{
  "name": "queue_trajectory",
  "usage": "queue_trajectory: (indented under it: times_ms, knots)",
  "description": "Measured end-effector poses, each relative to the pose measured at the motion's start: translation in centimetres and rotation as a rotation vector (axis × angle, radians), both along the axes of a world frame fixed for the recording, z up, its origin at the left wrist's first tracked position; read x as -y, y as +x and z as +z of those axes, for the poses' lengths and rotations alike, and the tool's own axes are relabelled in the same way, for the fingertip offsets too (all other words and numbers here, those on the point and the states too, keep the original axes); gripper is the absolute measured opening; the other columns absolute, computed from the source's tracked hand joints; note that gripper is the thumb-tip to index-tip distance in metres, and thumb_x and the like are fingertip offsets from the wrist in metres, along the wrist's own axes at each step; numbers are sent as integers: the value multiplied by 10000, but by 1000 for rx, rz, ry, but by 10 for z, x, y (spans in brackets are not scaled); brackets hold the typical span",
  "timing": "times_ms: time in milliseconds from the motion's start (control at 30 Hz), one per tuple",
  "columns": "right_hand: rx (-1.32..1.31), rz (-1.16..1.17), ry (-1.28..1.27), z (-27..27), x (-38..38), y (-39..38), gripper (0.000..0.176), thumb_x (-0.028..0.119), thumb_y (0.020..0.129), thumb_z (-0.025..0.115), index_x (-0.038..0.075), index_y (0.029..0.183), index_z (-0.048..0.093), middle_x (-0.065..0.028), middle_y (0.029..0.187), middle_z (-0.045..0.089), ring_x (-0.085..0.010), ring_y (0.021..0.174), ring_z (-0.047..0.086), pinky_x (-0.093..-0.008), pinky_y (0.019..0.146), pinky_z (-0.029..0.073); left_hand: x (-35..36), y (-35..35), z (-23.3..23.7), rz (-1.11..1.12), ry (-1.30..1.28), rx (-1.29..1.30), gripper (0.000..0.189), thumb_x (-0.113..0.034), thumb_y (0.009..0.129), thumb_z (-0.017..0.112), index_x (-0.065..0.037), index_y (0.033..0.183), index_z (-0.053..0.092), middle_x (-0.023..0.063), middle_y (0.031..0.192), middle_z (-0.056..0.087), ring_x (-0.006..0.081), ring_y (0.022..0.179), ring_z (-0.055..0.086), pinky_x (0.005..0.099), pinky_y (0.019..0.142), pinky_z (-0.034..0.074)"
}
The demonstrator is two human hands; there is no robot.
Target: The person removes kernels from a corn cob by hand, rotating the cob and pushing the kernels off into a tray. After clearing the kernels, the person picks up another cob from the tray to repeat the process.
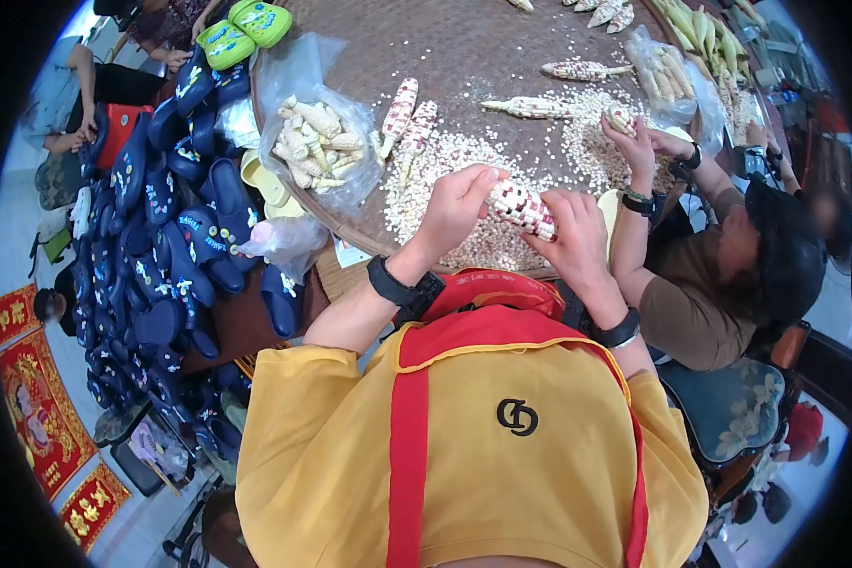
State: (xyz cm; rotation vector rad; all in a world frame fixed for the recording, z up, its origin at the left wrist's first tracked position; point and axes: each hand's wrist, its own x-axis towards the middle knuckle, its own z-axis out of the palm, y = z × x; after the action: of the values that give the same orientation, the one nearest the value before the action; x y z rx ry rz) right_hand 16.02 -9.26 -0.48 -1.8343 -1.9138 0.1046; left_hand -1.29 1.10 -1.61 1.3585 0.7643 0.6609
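Between my two hands is a corn cob (521,210) with white and dark red kernels, tilted down to the right. My left hand (461,205) grips its upper left end with the fingers curled in. Around the lower right end my right hand (574,234) is wrapped. Beneath them, loose corn kernels (426,194) are heaped on a large round woven tray (473,62). Two more speckled cobs (400,112) lie on the tray beyond my left hand. Single cobs (587,71) rest farther back.
A plastic bag of stripped cobs (318,142) sits at the tray's left; another bag of cobs (665,76) is at the right. Many dark blue clogs (151,237) are piled on the left, with green clogs (246,33) on top. A co-worker (701,265) at my right holds a cob.
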Motion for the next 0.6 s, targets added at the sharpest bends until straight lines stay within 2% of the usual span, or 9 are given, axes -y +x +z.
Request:
queue_trajectory:
  times_ms: [133,233,367,433,467,533,600]
  knots:
    - [18,-5,21,1,0,-1,581,206,553,808,110,1066,554,-53,1013,564,-261,932,517,-375,750,409,-2,-2,-4,-11,-198,143,310,-222,959,446,0,1073,629,-31,693,545,23,542,417,175,483,329]
    - [25,10,30,3,0,-1,599,163,542,810,78,1072,543,-97,1024,567,-295,923,515,-386,783,410,-3,-4,-4,-11,-289,153,312,-232,957,450,1,1058,632,-31,688,541,24,541,418,177,481,330]
    - [59,21,15,4,0,-2,594,166,546,806,90,1075,547,-80,1025,560,-283,925,510,-380,768,401,-4,-2,-3,1,-308,128,297,-233,954,462,-6,1030,637,-26,690,545,23,545,423,178,485,339]
    - [92,36,1,5,0,-3,588,173,553,801,102,1081,550,-61,1030,553,-270,926,509,-376,755,391,-1,2,-5,-26,-1,-15,287,-226,952,472,5,1006,634,-15,699,552,27,555,432,189,502,358]
    - [91,38,-1,5,0,-4,588,173,553,801,102,1081,550,-61,1030,553,-270,926,509,-376,755,391,0,2,-7,-24,-3,-16,287,-226,952,472,5,1006,634,-15,699,552,27,555,432,189,502,358]
    - [110,26,23,4,0,-6,585,195,527,797,127,1058,561,-33,1009,552,-241,930,514,-370,746,387,3,3,-13,10,220,-54,282,-213,954,470,16,1010,626,-14,700,545,32,564,431,205,519,368]
    - [112,30,26,5,0,-5,587,191,525,797,127,1059,561,-34,1010,552,-241,932,513,-372,749,386,3,4,-18,25,256,-39,289,-213,957,463,19,1024,623,-18,692,537,35,569,429,209,525,367]
